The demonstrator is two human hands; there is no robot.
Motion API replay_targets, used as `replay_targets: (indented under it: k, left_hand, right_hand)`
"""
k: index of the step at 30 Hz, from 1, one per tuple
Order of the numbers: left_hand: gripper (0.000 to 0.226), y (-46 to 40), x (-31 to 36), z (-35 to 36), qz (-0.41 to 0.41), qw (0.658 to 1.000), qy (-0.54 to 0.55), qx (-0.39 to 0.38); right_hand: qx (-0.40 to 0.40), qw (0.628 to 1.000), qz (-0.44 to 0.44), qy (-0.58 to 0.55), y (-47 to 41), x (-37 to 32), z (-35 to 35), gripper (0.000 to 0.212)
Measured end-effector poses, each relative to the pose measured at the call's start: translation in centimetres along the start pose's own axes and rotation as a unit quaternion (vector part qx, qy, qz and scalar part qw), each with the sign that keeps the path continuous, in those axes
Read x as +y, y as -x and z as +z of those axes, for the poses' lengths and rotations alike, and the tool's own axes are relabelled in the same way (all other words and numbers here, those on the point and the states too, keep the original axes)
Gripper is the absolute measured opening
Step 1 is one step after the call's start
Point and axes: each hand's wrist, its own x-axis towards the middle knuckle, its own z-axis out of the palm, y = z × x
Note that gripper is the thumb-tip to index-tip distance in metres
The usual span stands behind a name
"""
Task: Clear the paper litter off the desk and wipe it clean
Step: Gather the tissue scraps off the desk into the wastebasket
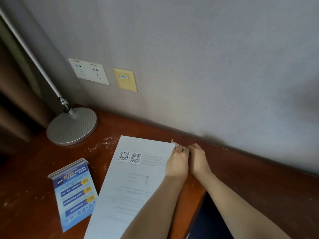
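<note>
White sheet (136,178) under left hand (177,163)

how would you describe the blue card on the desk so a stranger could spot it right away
Start at the round silver lamp base at the desk's far left corner. Nearer the camera lies the blue card, flat, just left of the white printed sheet. It alone is colourful: blue with yellow numbered tags and a pale strip along its far edge.

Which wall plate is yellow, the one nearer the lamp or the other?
The single data-port plate, farther from the lamp base. The double power socket plate beside it, nearer the lamp, is white.
</note>
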Motion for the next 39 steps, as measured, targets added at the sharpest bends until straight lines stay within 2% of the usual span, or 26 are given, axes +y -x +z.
replay_targets:
  k: [3,6,13,17,22,27,39]
  left_hand:
    - [0.039,1.4,0.9,-0.9,0.012,1.0,-0.008,0.005]
    - [0.039,3.3,1.8,-1.8,0.031,0.999,0.004,0.017]
    - [0.036,9.3,3.8,-3.7,0.087,0.995,0.037,0.022]
    - [0.031,14.5,4.3,-4.4,0.09,0.994,0.065,0.019]
    - [0.029,21.8,5.4,-5.2,0.105,0.994,0.033,-0.024]
    - [0.025,27.7,6.5,-6.1,0.124,0.99,0.064,-0.026]
    - [0.025,35.8,15.1,-3.2,0.196,0.975,0.081,-0.07]
  right_hand:
    - [0.021,0.978,-0.115,0.171,2.0,-0.6,-0.9,0.014]
    - [0.041,0.957,-0.143,0.248,4.5,-1.6,-1.9,0.012]
    - [0.066,0.95,-0.14,0.269,11.9,-2.9,-3.8,0.015]
    - [0.066,0.949,-0.129,0.28,17.6,-2.6,-4.3,0.013]
    - [0.078,0.942,-0.099,0.312,25.6,-1.2,-4.7,0.027]
    - [0.094,0.933,-0.103,0.331,32.0,-0.3,-5.5,0.01]
    - [0.166,0.928,-0.043,0.332,41.3,4.2,-13.5,0.011]
